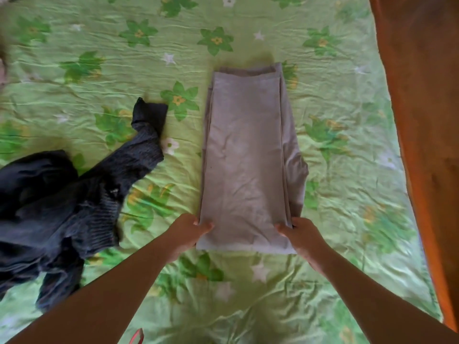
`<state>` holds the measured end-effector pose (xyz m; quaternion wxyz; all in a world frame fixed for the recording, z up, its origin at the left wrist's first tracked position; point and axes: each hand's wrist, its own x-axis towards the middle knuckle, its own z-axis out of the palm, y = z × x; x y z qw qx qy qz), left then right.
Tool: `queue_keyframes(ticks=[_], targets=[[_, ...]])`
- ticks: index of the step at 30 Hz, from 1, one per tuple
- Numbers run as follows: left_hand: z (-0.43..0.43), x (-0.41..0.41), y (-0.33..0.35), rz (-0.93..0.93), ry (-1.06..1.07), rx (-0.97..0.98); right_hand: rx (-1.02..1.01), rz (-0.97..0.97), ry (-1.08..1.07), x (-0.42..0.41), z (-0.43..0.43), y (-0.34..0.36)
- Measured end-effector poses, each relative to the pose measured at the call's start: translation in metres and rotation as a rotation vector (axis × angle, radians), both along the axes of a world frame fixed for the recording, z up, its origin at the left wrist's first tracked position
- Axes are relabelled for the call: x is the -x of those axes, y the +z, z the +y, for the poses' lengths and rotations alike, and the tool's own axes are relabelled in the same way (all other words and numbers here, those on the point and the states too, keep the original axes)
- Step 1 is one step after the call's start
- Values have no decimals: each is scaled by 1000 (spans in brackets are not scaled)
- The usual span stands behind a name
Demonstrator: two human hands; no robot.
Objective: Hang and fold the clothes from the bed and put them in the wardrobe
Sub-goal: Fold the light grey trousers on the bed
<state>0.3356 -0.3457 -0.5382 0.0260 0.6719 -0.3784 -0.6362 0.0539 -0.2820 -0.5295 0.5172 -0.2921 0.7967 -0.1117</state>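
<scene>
Head view: the left hand [190, 232] pinches the near left corner of the grey garment [248, 157], thumb on top and fingers curled at the cloth edge. The right hand [301, 235] pinches the near right corner the same way.

The grey garment lies flat on the bed sheet [352, 199], folded into a long narrow strip running away from the person. Its near edge sits between the two hands. Its far edge ends short of the top of the sheet.

A heap of dark clothes [57, 207] lies to the left, apart from the strip, with bare sheet between them. Bare sheet also lies to the right of the strip, as far as an orange-brown surface [422, 95] along the right edge.
</scene>
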Motion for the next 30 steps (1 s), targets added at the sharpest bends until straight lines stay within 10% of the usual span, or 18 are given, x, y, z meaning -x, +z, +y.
queue_keyframes(ticks=[11,14,17,30], targets=[[58,12,1,-439,-295,356,59,170,9,-29,45,0],[65,25,-1,-585,-448,807,375,635,421,-41,54,-9],[60,33,-24,-560,-818,1098,562,704,892,-46,47,-28],[-9,44,-53,-590,-900,1143,584,743,964,-18,-47,-44]])
